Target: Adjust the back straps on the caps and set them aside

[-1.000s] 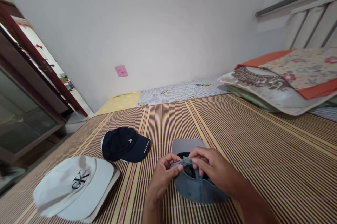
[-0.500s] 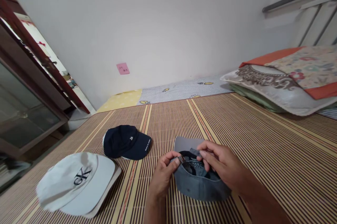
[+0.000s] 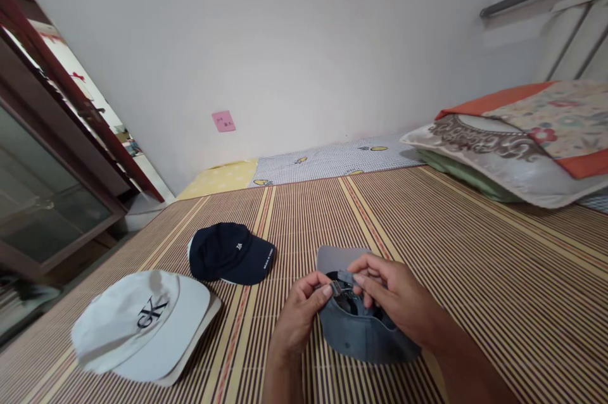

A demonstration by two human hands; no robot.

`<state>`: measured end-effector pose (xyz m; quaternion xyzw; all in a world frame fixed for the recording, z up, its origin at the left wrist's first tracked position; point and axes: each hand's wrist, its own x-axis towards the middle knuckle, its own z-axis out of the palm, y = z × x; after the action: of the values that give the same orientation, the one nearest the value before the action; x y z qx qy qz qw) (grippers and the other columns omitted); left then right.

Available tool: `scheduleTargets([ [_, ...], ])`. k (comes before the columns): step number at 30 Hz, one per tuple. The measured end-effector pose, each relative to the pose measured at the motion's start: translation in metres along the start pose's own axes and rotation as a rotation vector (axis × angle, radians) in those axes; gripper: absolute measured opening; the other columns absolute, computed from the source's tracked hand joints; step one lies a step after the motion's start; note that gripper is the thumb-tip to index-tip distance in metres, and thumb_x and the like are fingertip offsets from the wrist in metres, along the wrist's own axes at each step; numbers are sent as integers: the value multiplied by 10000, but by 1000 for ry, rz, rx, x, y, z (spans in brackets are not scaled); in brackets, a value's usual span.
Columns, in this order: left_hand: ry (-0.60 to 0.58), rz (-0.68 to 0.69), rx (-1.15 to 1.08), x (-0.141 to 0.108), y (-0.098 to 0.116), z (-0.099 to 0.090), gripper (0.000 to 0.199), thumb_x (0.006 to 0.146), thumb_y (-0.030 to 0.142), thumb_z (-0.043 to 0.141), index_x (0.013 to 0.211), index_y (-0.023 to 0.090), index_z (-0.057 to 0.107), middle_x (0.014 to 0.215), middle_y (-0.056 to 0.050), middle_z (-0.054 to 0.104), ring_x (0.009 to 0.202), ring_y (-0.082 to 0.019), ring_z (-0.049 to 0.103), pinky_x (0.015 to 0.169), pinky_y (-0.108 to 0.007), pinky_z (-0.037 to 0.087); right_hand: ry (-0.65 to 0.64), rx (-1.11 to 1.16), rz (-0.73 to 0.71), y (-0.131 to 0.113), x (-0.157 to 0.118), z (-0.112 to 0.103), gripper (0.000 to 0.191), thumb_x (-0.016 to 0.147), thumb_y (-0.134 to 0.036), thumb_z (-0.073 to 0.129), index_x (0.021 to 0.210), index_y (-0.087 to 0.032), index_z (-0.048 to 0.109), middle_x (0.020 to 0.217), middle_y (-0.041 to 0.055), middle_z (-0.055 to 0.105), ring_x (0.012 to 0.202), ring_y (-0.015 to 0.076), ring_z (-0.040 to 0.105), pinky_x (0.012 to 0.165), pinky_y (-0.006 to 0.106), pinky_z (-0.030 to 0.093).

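A grey-blue cap (image 3: 368, 334) lies upside down on the striped mat, its brim pointing away from me. My left hand (image 3: 304, 306) pinches the metal buckle (image 3: 336, 289) at one end of its back strap. Between the thumb and fingers of my right hand (image 3: 392, 287) is the free end of the strap (image 3: 348, 277), close beside the buckle. Whether the strap end touches the buckle is too small to tell.
A navy cap (image 3: 230, 254) and a white cap (image 3: 142, 325), stacked on another pale one, sit to the left on the striped mat (image 3: 285, 227). Pillows (image 3: 513, 144) lie at the back right against the wall. A pink note (image 3: 223, 121) is on the wall.
My two hands have come closer together, bringing the strap end nearer to the buckle. The view has shifted slightly.
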<state>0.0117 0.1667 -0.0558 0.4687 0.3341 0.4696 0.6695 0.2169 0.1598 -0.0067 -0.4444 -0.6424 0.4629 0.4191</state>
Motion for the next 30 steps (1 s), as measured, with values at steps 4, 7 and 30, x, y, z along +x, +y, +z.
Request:
scheduleTargets([
  [4,23,35,-18,0,-1,0,385,772,484,874,811,156,677,703,13,638,613,-103,468,609,-225,326,-24,47,3,4,0,1,130,908,-314,574,917,-218,660,746,-2,678,609,139,619,607,284,484],
  [7,29,57,-21,0,-2,-1,360,779,474,874,826,164,697,702,22,638,627,-105,484,623,-224,335,-49,121,14,7,0,2,150,925,-340,583,933,-212,662,745,-7,675,613,130,617,600,271,476],
  [30,2,57,-112,0,-4,3,355,767,455,896,815,153,717,731,7,656,650,-104,512,651,-225,369,-113,257,54,16,6,10,231,892,-419,680,853,-195,636,651,-40,619,551,105,560,560,248,438],
])
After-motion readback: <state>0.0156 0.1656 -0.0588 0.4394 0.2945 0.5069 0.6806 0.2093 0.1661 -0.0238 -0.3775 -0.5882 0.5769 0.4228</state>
